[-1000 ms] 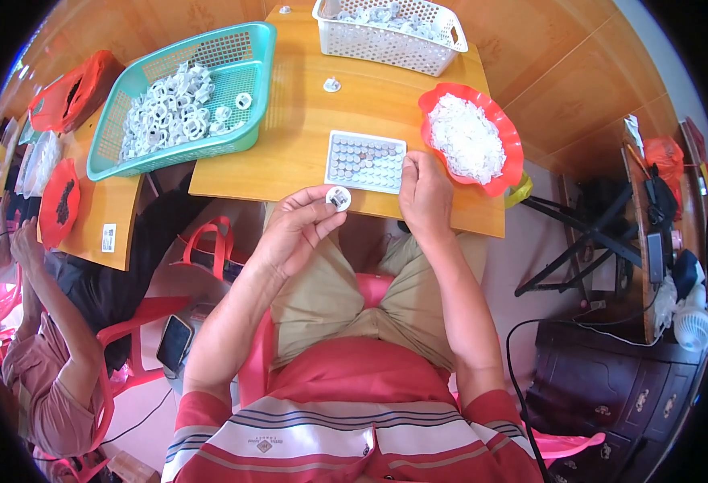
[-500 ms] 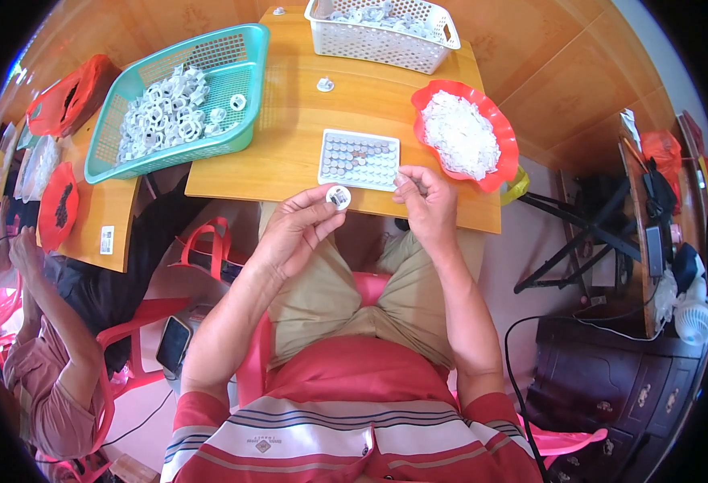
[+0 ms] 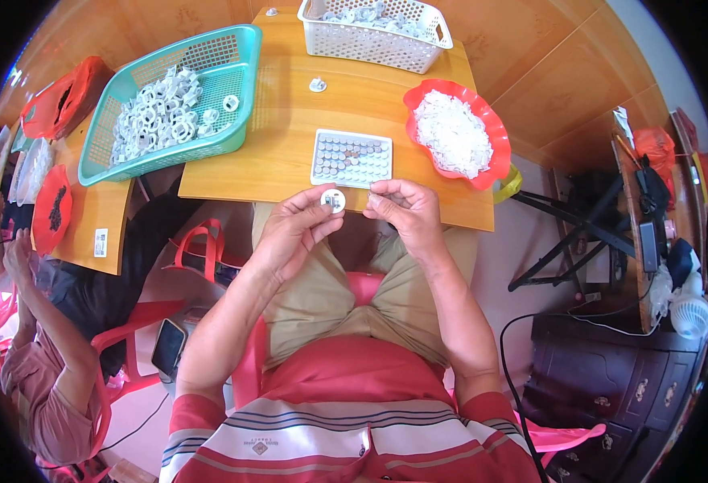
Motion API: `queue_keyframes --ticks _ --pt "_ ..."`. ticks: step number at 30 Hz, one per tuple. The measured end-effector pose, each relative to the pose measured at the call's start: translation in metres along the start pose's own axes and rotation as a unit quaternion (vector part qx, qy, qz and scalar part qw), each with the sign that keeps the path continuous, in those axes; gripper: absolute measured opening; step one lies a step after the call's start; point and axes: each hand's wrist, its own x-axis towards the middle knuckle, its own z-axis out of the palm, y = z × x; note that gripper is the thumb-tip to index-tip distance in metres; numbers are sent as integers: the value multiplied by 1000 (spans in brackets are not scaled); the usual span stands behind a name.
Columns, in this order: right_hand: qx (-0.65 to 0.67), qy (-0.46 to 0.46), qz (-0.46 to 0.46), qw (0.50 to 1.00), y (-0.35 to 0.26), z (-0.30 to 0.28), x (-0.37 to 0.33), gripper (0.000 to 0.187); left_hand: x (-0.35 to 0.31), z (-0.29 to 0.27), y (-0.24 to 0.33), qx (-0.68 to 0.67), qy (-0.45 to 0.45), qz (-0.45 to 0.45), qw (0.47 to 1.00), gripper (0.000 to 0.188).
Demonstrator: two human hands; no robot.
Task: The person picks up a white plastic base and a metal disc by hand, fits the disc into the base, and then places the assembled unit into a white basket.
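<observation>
Indoors, wooden table point(image 3: 281, 121) by orange wall point(image 3: 547, 88); left hand point(image 3: 296, 223) tight on white disc point(image 3: 335, 198), right hand point(image 3: 409, 214) unclear in hold.

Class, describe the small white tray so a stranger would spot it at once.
On the wooden table, a green basket stands left and a red bowl right. Between them, near the front edge, lies the white tray. Unlike those two, it is small and shallow, with round pieces set in rows.

narrow gap — between tray point(image 3: 389, 158) and bowl point(image 3: 499, 143)
</observation>
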Motion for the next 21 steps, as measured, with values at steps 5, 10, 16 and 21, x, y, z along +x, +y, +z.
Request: queue_keyframes --ticks 5,10,16,21 --pt "18 3 8 1000 -1 2 -1 17 0 -1 -4 14 1 -3 1000 31" --pt "2 -6 -1 1000 1 5 -2 18 -1 1 -5 14 -2 -2 1000 30" --pt "-11 -14 10 1000 -1 7 -2 17 -1 1 -7 19 -1 7 1000 30" --pt "-38 -14 -2 999 -3 12 -4 16 -2 7 -9 48 15 18 999 28"
